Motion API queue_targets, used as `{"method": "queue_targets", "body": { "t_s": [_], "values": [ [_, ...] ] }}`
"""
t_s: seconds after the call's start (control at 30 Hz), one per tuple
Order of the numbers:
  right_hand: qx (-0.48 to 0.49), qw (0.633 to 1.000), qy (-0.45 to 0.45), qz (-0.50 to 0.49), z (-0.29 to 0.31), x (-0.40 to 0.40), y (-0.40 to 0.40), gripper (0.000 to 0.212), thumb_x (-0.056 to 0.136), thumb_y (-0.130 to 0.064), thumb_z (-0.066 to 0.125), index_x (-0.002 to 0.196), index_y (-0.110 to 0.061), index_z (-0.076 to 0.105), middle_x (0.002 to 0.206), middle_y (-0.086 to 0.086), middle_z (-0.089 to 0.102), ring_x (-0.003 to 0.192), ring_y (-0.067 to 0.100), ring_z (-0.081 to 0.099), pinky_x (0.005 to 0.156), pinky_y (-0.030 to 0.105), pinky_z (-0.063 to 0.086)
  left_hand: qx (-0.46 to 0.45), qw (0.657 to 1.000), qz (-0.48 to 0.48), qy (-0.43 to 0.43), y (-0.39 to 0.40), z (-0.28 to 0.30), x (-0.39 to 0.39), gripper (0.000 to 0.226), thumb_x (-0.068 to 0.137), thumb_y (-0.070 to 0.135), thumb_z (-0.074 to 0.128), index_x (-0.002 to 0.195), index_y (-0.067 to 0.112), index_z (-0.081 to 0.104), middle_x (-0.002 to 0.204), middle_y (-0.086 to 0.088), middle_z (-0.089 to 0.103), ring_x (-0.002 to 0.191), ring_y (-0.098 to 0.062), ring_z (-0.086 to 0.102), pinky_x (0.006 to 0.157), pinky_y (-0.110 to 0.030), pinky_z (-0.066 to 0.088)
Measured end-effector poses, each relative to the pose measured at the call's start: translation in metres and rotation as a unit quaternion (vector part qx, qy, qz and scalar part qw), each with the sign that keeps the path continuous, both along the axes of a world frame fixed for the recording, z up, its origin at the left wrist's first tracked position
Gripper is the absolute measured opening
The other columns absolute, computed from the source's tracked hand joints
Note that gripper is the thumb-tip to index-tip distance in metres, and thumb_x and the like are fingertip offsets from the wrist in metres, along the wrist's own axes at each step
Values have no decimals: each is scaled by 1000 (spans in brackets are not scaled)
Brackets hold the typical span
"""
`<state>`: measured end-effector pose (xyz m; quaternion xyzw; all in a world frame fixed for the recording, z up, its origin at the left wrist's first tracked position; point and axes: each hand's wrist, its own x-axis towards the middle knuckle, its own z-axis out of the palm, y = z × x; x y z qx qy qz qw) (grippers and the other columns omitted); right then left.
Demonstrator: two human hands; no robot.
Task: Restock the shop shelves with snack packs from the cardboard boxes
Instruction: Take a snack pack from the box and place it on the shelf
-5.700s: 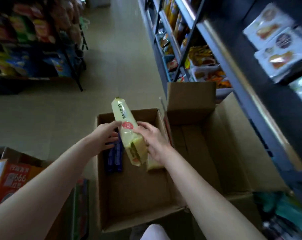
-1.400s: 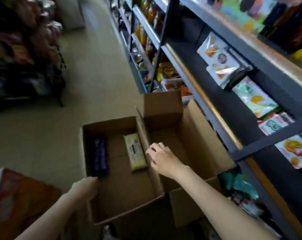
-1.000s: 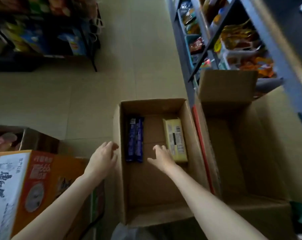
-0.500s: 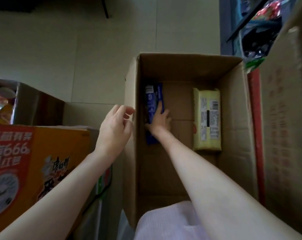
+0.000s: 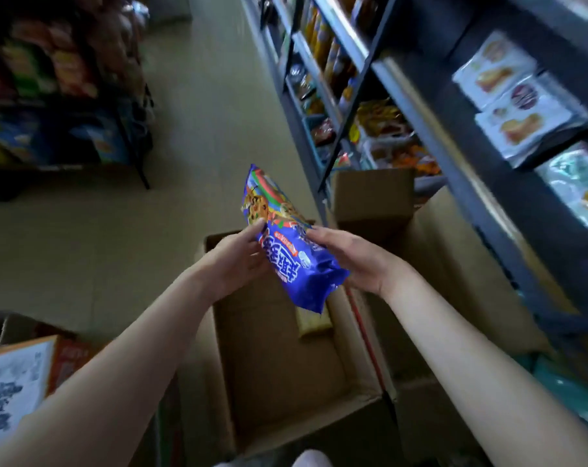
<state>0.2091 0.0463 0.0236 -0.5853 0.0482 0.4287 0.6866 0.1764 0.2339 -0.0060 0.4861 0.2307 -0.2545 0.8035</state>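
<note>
1. Blue snack pack [image 5: 287, 246] is held tilted above the open cardboard box [image 5: 279, 352].
2. Left hand [image 5: 237, 259] and right hand [image 5: 349, 257] grip its sides, fingers curled round it.
3. Yellow pack [image 5: 312, 323] lies inside the box, beside the shelves [image 5: 430, 106].

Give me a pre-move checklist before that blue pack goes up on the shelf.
1. Blue snack pack held by both hands: ok.
2. Left hand grips its left edge: ok.
3. Right hand supports its right side: ok.
4. Pack lifted clear of the open cardboard box: ok.
5. Free slot on the dark shelf at right: cannot tell, blurred.
6. Yellow pack left in the box for later: ok.
</note>
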Motion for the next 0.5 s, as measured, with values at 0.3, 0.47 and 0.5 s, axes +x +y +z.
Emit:
{"method": "queue_targets", "body": {
  "t_s": [0.3, 0.47, 0.5],
  "values": [
    [-174, 940, -243, -167, 172, -70, -110, 13, 88, -12, 62, 94, -23, 58, 98, -2, 67, 79, 5, 65, 74, 17, 52, 11, 967, -92, -237, -132, 189, 13, 12, 88, 11, 59, 100, 10, 58, 73, 1, 69, 53, -6, 65, 46, -19, 50],
    [-279, 839, -341, -319, 248, -108, -185, 39, 84, -21, 68, 117, -19, 48, 102, 1, 61, 86, 13, 60, 68, 22, 49, 107, 873, -203, -430, -222, 267, 15, 29, 75, 5, 74, 96, 10, 55, 69, 3, 66, 49, 1, 60, 48, -16, 48],
    [-285, 807, -367, -363, 265, -117, -201, 43, 83, -20, 69, 119, -21, 45, 102, -1, 58, 85, 11, 58, 62, 19, 47, 149, 834, -230, -479, -239, 280, 16, 34, 69, 8, 79, 93, 12, 56, 75, 1, 66, 53, 3, 60, 55, -18, 50]
  ]
}}
